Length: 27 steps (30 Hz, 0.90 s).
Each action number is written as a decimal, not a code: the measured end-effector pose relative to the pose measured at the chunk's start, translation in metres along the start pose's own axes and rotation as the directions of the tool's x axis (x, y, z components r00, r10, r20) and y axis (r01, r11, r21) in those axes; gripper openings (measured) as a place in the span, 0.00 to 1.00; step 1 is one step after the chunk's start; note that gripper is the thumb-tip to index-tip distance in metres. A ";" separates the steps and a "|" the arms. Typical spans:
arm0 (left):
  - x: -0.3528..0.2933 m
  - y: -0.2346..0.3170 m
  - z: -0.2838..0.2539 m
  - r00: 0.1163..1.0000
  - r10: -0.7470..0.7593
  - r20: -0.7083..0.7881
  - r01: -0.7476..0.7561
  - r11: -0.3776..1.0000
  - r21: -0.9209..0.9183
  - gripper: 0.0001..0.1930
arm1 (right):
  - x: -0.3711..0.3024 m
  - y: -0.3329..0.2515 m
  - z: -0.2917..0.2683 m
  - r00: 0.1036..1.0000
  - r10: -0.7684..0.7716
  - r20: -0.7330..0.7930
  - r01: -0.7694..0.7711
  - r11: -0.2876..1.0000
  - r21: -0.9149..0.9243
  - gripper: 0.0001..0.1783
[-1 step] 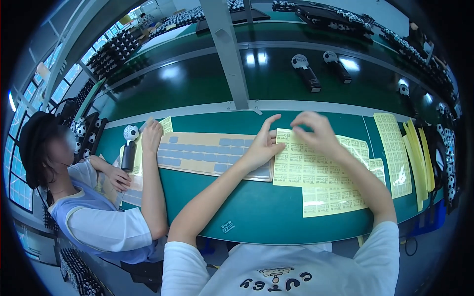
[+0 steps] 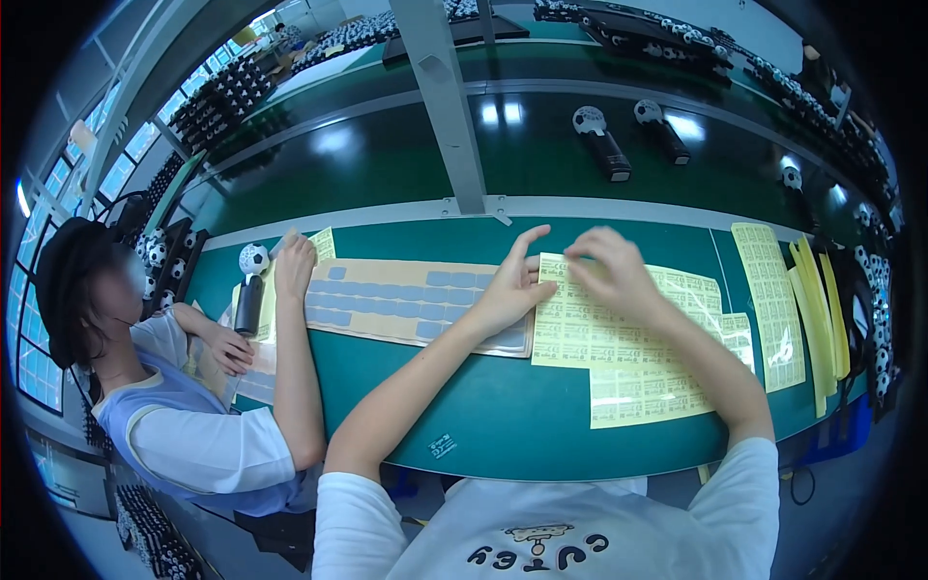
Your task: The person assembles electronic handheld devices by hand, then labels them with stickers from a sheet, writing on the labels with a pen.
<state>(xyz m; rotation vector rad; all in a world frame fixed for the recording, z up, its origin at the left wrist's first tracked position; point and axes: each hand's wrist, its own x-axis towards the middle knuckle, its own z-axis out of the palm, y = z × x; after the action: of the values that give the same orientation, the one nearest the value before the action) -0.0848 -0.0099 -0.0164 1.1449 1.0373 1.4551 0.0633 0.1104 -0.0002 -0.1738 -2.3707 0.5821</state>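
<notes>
My left hand (image 2: 511, 292) is at the left edge of a yellow sheet of printed labels (image 2: 570, 333). Its thumb lies over the edge, the index finger points up and away, and the other fingers are partly behind the sheet. My right hand (image 2: 607, 269) hovers over the sheet's upper left part, thumb and index finger brought together. Whatever is between those fingertips is too small to make out. More yellow label sheets (image 2: 643, 391) lie beneath and beside this one. Left of my hands is a long tan board (image 2: 387, 327) with rows of grey-blue patches.
A co-worker (image 2: 193, 416) sits at my left, hands near a black-handled football-topped item (image 2: 249, 300). Yellow sheets (image 2: 768, 304) and yellow strips (image 2: 817, 319) are at the right. A grey post (image 2: 449, 126) rises at the table's back edge. Similar football-topped items (image 2: 601, 145) lie beyond.
My right hand has shifted slightly left and down, bringing its fingertips closer to the sheet's upper left corner. My left hand keeps its place at the edge.
</notes>
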 end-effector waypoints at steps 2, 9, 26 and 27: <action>0.001 0.000 0.000 1.000 -0.022 -0.014 0.022 1.000 0.001 0.38 | -0.008 -0.004 0.008 1.000 -0.012 -0.025 0.012 1.000 -0.028 0.06; 0.001 0.000 -0.003 1.000 -0.011 0.021 0.006 0.971 0.238 0.38 | -0.013 0.003 0.010 0.982 0.185 0.046 -0.190 0.931 0.311 0.11; 0.001 0.002 -0.001 0.996 0.061 0.066 -0.083 0.906 0.416 0.33 | -0.011 0.000 0.009 0.947 0.322 -0.013 -0.287 0.862 0.418 0.06; 0.000 0.001 0.002 0.995 0.084 0.058 -0.100 0.913 0.395 0.33 | -0.011 -0.002 0.008 0.948 0.317 -0.023 -0.280 0.867 0.413 0.06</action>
<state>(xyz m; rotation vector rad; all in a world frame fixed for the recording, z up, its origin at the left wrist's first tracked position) -0.0834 -0.0100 -0.0149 1.5228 1.3052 1.3195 0.0663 0.1033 -0.0109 -0.3760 -2.0930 1.1759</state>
